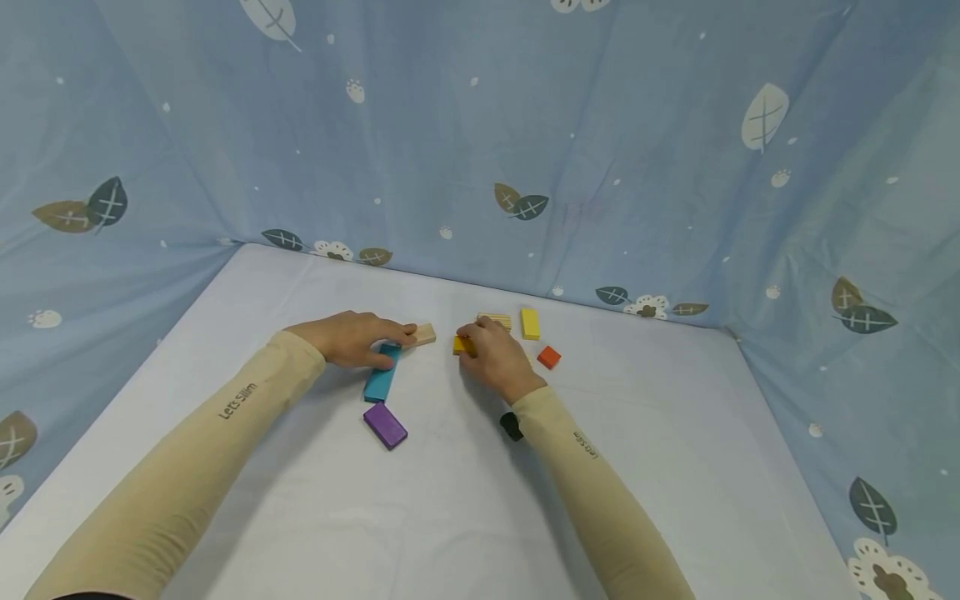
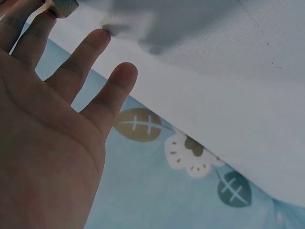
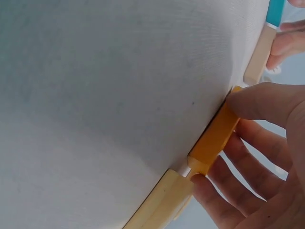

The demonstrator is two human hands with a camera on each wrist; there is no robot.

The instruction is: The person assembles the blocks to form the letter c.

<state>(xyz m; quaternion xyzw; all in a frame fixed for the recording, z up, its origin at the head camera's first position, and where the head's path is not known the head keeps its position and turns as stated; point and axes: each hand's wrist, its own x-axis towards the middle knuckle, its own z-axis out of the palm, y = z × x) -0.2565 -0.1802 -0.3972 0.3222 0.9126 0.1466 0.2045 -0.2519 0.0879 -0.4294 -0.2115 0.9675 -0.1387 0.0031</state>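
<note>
My left hand [image 1: 348, 337] reaches over a plain wooden block [image 1: 425, 335] and a blue block [image 1: 381, 382]; its fingertips touch the wooden one and the thumb rests on the blue one. In the left wrist view the fingers of that hand [image 2: 52, 119] look nearly straight, with a corner of the wooden block [image 2: 66, 7] at the fingertips. My right hand [image 1: 497, 365] holds an orange-yellow block [image 3: 215, 136] between thumb and fingers, down on the table. Pale wooden blocks [image 3: 159, 198] lie close to its end.
A purple block [image 1: 386, 426] lies below the blue one. To the right are a yellow block [image 1: 530, 323] and a small red block [image 1: 549, 357]. A dark piece [image 1: 512, 427] sits partly behind my right sleeve. Patterned blue cloth [image 1: 420, 150] hangs behind the white table [image 1: 315, 517].
</note>
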